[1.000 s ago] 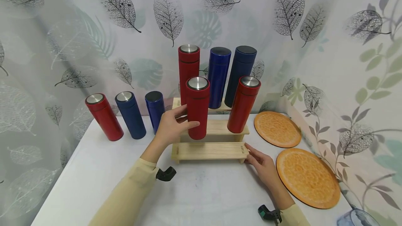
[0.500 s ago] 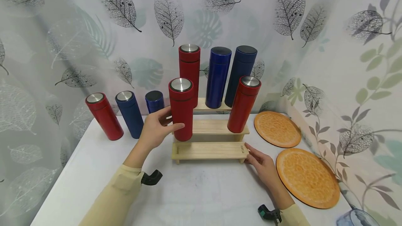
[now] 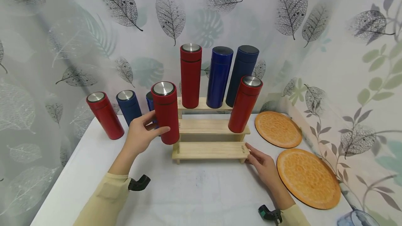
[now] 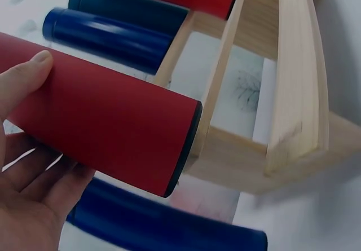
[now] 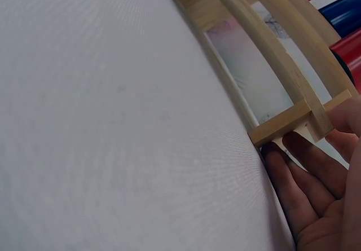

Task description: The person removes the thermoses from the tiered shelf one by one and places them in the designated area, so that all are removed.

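My left hand (image 3: 140, 133) grips a red thermos bottle (image 3: 166, 114) with a silver lid, thumb on one side and fingers on the other. The bottle is held roughly upright, left of a three-tier wooden display rack (image 3: 210, 151). In the left wrist view its red body (image 4: 118, 115) and dark base show near the rack's side. My right hand (image 3: 263, 166) holds the right end of the rack's lowest tier; in the right wrist view its fingers (image 5: 316, 172) touch the end piece. A red bottle (image 3: 245, 105) leans on the middle tier.
On the top tier stand a red bottle (image 3: 191, 79), a glossy blue one (image 3: 220, 79) and a dark blue one (image 3: 243, 76). A red bottle (image 3: 105, 116), a navy bottle (image 3: 128, 105) and a partly hidden blue bottle (image 3: 150, 101) stand left. Two orange round mats (image 3: 277, 128) lie right.
My left hand has carried the red thermos bottle leftward, from in front of the rack to beside its left end. The right hand keeps its place on the rack.
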Demonstrator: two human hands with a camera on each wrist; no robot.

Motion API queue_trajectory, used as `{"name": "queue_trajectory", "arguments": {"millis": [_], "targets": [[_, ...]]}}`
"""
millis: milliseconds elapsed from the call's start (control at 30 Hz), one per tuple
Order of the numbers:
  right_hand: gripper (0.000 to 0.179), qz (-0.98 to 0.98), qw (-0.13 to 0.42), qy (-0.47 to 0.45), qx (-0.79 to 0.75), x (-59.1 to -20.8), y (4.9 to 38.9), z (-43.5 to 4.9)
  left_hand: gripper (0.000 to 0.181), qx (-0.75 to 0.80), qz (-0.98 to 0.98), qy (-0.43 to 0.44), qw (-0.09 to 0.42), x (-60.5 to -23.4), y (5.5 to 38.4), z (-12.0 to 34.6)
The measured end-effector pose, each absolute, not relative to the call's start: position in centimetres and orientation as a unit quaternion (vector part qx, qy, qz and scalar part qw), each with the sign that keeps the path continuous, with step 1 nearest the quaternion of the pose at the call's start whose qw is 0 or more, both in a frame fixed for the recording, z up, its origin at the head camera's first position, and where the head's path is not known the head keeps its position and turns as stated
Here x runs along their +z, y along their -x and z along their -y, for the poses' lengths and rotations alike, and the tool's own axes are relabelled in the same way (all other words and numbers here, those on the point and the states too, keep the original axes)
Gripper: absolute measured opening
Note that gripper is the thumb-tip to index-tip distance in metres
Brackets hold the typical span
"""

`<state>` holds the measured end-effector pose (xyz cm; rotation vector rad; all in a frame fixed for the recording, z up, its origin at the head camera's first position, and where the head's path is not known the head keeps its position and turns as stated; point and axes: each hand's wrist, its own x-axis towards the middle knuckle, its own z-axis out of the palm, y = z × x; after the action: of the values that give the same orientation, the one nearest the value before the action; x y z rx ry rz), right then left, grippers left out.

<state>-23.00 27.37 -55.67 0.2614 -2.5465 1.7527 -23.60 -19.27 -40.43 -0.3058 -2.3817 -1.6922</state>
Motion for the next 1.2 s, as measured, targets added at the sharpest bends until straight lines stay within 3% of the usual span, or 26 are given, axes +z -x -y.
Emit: {"name": "queue_trajectory", "arguments": {"millis": [467, 1200], "targets": [[0.05, 0.819, 0.016, -0.081, 0.567, -55.5, 23.0, -27.2, 0.069, -0.555, 0.818, 0.079, 0.128, -41.4, 22.6, 21.9], [0.05, 0.825, 0.016, -0.072, 0.56, -55.6, 23.0, -27.2, 0.083, -0.579, 0.812, -0.006, 0.078, -47.6, 23.2, 23.9]]}}
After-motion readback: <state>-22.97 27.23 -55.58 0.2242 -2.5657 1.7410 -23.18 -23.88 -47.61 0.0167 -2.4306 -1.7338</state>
